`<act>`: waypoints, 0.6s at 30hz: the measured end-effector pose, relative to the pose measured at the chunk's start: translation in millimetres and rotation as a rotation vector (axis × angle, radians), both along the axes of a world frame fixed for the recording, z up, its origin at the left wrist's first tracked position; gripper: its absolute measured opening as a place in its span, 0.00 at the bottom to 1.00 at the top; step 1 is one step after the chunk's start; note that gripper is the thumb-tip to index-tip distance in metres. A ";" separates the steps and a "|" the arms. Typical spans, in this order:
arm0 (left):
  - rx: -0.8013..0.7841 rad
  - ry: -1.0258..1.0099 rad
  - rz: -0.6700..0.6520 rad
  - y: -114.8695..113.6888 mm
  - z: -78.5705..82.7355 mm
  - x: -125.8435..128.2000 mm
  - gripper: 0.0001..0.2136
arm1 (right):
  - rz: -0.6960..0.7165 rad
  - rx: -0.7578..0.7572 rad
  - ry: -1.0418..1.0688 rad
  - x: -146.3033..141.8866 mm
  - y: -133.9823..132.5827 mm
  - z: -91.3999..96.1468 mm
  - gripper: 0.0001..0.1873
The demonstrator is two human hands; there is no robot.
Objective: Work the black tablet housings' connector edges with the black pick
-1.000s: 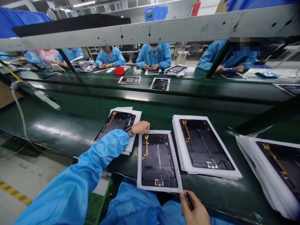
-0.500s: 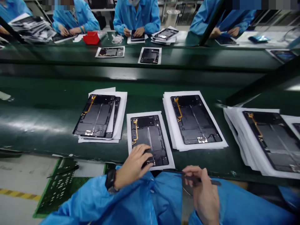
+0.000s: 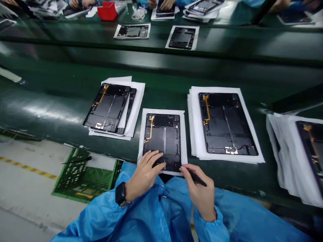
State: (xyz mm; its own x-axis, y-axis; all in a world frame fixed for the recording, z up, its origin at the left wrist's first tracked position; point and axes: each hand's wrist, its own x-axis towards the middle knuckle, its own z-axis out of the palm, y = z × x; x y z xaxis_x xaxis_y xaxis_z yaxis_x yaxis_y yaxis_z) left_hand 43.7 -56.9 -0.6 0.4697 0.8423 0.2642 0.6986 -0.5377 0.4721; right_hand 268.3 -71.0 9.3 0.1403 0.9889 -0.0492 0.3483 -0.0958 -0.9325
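An opened tablet housing [image 3: 171,144], black inside with an orange flex cable [image 3: 151,129] on its left side, lies on a white sheet [image 3: 185,134] at the table's front edge. My left hand [image 3: 147,171] rests on its lower left part, fingers apart and lying on the surface, hiding that corner. At the lower right corner is my right hand [image 3: 200,188], its fingers closed around a slim black tool, apparently tweezers [image 3: 198,178]. The fingers cover the tool's tip, so I cannot tell what it touches.
Similar housings lie on white sheets in a left stack [image 3: 108,107], a right stack [image 3: 227,124] and a far-right stack [image 3: 285,158]. A green crate [image 3: 83,181] stands on the floor at left. Across the green table, co-workers' hands [image 3: 168,4] work near a red bin [image 3: 107,11].
My right hand has moved left and up with the tweezers, from beside the table edge to the housing's lower right corner. My left hand stays on the housing. The view has tilted down.
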 end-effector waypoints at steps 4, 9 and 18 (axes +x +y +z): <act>-0.050 0.017 0.048 -9.5 3.0 6.3 0.17 | 0.054 0.032 -0.013 1.5 7.1 -1.7 0.08; -0.071 -0.072 0.140 -18.8 0.4 18.8 0.14 | 0.209 -0.025 -0.039 7.3 25.9 5.7 0.11; -0.039 -0.092 0.156 -15.8 -5.4 14.7 0.12 | 0.265 0.003 -0.058 16.2 26.5 20.1 0.10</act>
State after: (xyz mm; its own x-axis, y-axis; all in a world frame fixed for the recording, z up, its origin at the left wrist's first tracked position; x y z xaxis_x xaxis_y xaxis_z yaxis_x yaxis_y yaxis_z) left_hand 58.5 -72.8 -5.9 0.3079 0.9135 0.2659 0.7253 -0.4063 0.5558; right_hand 284.5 -44.5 29.4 -0.1211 0.9916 -0.0461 0.4141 0.0083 -0.9102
